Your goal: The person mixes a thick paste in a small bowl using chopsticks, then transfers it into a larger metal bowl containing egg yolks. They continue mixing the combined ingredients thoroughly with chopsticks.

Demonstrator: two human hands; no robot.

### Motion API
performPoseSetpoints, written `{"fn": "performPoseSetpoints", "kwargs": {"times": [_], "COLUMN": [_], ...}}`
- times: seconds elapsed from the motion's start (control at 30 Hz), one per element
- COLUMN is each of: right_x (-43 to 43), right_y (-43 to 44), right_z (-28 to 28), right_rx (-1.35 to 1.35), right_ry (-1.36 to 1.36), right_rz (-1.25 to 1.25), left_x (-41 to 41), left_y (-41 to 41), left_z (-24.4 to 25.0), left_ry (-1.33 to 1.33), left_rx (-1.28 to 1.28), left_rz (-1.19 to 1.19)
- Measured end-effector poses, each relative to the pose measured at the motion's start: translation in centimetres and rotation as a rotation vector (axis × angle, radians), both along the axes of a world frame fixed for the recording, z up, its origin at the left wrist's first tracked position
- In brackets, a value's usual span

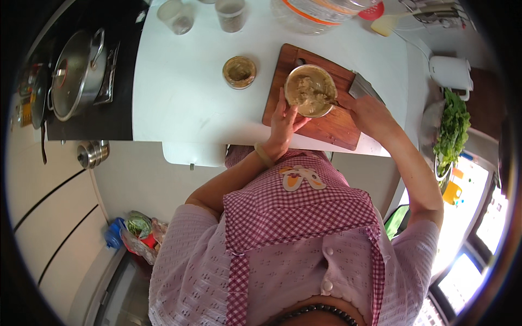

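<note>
A round bowl (312,66) of thick beige paste (306,87) sits on a wooden cutting board (281,73). My left hand (283,120) grips the bowl's near left side, its fingers spread along the wall and thumb near the rim. From the right, my right hand (370,116) holds a slim utensil (335,103) whose end reaches into the paste. Its kind is unclear because the hand covers most of it. Beyond that hand a metal blade (364,87), like a cleaver's, lies across the board's right edge. Left of the board stands an open jar (239,84) smeared with brownish paste.
Two translucent cups (230,18) and a large clear plastic container (308,20) stand at the counter's back. A lidded steel pot (73,77) occupies the black stovetop (118,122) at left. Leafy greens (452,126) fill a bowl at right, near a white appliance (450,73).
</note>
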State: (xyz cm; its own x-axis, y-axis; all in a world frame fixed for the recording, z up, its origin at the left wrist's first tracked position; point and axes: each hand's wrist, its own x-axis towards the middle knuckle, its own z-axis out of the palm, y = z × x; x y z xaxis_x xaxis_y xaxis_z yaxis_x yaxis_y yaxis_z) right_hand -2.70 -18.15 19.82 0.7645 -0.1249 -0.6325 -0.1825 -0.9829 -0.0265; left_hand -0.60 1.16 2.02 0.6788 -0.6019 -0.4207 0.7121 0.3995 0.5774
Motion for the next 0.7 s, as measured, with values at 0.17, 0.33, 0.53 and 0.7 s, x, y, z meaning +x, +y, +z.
{"fn": "performPoseSetpoints", "kwargs": {"times": [0.17,0.33,0.53,0.7], "right_x": [-1.8,-0.9,-0.4,0.0], "right_y": [0.3,1.6,1.3,0.8], "right_z": [-2.7,-0.2,-0.1,-1.2], "right_rx": [0.298,0.239,0.114,-0.020], "right_ry": [-0.207,-0.097,-0.154,-0.137], "right_rz": [-0.097,-0.197,-0.111,-0.099], "left_x": [-0.5,-0.3,-0.1,0.1], "left_y": [-0.1,0.0,0.4,0.2], "left_z": [0.0,0.1,0.5,0.6], "left_ry": [0.033,0.018,0.021,0.035], "left_rx": [-0.023,-0.026,0.010,0.054], "left_rz": [0.000,-0.017,-0.004,-0.023]}}
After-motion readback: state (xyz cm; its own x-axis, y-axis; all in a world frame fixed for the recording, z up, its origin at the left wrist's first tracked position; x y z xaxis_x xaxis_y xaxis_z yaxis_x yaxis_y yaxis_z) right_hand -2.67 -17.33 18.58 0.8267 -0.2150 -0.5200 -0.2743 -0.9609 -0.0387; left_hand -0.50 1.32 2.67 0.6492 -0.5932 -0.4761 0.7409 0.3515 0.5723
